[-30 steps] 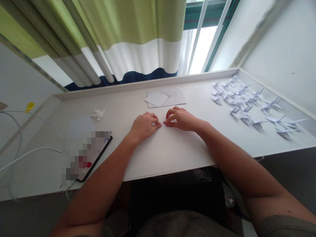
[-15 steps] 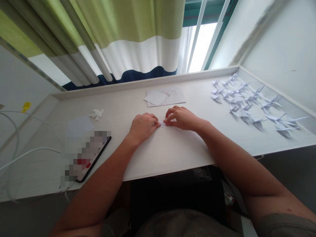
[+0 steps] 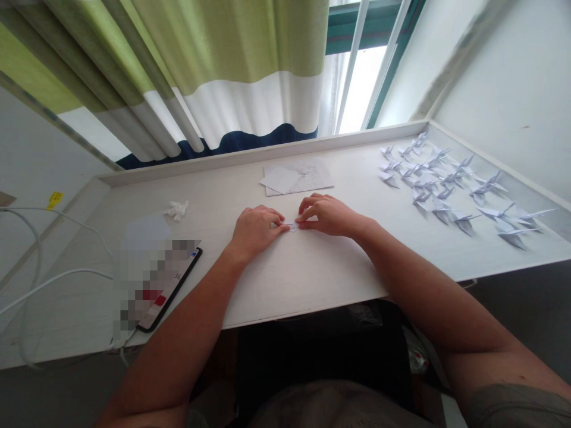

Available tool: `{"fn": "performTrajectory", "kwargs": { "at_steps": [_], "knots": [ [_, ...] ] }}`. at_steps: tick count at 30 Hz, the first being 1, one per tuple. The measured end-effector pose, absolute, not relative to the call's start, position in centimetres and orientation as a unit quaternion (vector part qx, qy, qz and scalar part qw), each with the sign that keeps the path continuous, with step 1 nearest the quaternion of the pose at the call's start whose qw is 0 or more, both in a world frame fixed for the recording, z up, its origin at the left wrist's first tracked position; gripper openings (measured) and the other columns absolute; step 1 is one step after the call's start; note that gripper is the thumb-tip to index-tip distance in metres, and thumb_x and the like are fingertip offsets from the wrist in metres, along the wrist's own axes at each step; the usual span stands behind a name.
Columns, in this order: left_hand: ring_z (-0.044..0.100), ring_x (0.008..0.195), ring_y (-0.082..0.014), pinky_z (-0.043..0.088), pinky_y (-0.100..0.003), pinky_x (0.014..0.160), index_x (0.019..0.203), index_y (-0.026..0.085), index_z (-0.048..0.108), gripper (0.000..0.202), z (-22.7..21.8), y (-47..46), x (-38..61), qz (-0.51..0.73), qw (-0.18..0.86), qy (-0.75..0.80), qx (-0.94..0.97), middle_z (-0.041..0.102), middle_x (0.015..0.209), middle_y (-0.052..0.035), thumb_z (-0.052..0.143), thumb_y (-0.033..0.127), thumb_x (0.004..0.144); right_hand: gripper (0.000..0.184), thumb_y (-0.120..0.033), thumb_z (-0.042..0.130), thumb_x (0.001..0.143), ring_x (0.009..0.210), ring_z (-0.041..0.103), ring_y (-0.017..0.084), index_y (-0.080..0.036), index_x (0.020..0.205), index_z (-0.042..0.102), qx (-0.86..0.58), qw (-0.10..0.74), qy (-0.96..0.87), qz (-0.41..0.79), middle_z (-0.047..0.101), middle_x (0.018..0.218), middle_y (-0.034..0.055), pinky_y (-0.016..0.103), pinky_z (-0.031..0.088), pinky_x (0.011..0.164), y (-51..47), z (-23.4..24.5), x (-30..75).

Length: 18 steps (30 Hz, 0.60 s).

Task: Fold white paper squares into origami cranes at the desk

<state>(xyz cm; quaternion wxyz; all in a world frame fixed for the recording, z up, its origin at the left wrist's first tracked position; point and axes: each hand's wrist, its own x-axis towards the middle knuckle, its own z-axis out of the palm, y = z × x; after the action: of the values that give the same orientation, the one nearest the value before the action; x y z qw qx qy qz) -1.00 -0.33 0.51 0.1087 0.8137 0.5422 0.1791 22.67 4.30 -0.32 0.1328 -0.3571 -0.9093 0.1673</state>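
Ahead of me a green, white and navy striped curtain [image 3: 223, 71] hangs beside a bright window [image 3: 361, 77], and a pale wall [image 3: 504, 77] runs along my right. Below them stretches my white wood-grain desk [image 3: 312, 279]. A white cable [image 3: 53, 282] trails across its left end, near a phone [image 3: 165, 285] whose screen is pixelated and unreadable, with a pale sheet of paper [image 3: 147, 233] at its top edge. A crumpled white tissue [image 3: 177, 209] lies just beyond that. Toward the back of the desk, a loose white square of paper [image 3: 280, 179] rests on a printed, sketch-marked sheet [image 3: 312, 177]. To my right, rows of finished paper cranes [image 3: 446, 190] fill the desk's far corner. Right in front of me, my two hands meet near the middle of the desk, almost touching at the fingertips. My left grip [image 3: 256, 232] and my right grip [image 3: 330, 215] are both closed in a fine pinch on a small folded white paper [image 3: 292, 226], which sits just above the desk; my fingers hide most of it, so I can't make out its exact shape. I judge this to be a small fold in progress, and the next move calls for steady fingertips, keeping the layers aligned while pressing the crease sharp.
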Motion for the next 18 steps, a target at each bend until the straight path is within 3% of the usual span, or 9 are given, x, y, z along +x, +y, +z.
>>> {"fn": "performTrajectory", "kwargs": {
  "at_steps": [4,8,12,15,18],
  "knots": [
    [0.072,0.105,-0.0299,0.050,-0.049,0.101,0.076,0.024,0.078,0.020,0.2,0.0,-1.3,0.194,0.126,0.543,0.807,0.082,0.105,-0.0057,0.081,0.039,0.089,0.013,-0.032,0.077,0.095,0.102,0.068,0.029,-0.024,0.095,0.087,-0.347,0.150,-0.907,0.183,0.079,0.110,0.0092,0.044,0.048,0.094,4.5,-0.3,22.8],
    [0.066,0.118,-0.0326,0.048,-0.051,0.108,0.100,0.025,0.083,0.021,-0.1,0.5,-1.7,0.199,0.145,0.537,0.807,0.078,0.115,-0.0082,0.079,0.043,0.090,0.024,-0.037,0.081,0.092,0.110,0.067,0.032,-0.024,0.111,0.086,-0.364,0.169,-0.893,0.203,0.076,0.118,0.0124,0.046,0.050,0.097,4.8,-0.6,23.1],
    [0.066,0.117,-0.0304,0.047,-0.050,0.110,0.092,0.025,0.082,0.014,-0.2,0.6,-1.8,0.208,0.179,0.514,0.813,0.077,0.113,-0.0075,0.076,0.037,0.091,0.022,-0.036,0.079,0.092,0.117,0.064,0.033,-0.023,0.108,0.086,-0.348,0.177,-0.891,0.229,0.075,0.118,0.0135,0.048,0.050,0.103,5.0,-1.0,23.1],
    [0.068,0.106,-0.0281,0.052,-0.045,0.100,0.090,0.023,0.078,0.013,-0.3,0.5,-1.8,0.245,0.219,0.529,0.782,0.077,0.106,-0.0073,0.080,0.035,0.086,0.017,-0.030,0.077,0.090,0.113,0.065,0.030,-0.021,0.103,0.083,-0.344,0.194,-0.885,0.248,0.076,0.113,0.0119,0.046,0.050,0.101,4.9,-0.9,22.9],
    [0.068,0.087,-0.0237,0.054,-0.038,0.082,0.085,0.021,0.073,0.020,-0.6,0.5,-1.7,0.283,0.295,0.547,0.730,0.076,0.091,-0.0054,0.083,0.037,0.081,0.017,-0.027,0.075,0.088,0.098,0.068,0.025,-0.019,0.102,0.079,-0.365,0.211,-0.853,0.307,0.078,0.104,0.0089,0.039,0.052,0.088,4.5,-0.4,22.6]
  ]
}}
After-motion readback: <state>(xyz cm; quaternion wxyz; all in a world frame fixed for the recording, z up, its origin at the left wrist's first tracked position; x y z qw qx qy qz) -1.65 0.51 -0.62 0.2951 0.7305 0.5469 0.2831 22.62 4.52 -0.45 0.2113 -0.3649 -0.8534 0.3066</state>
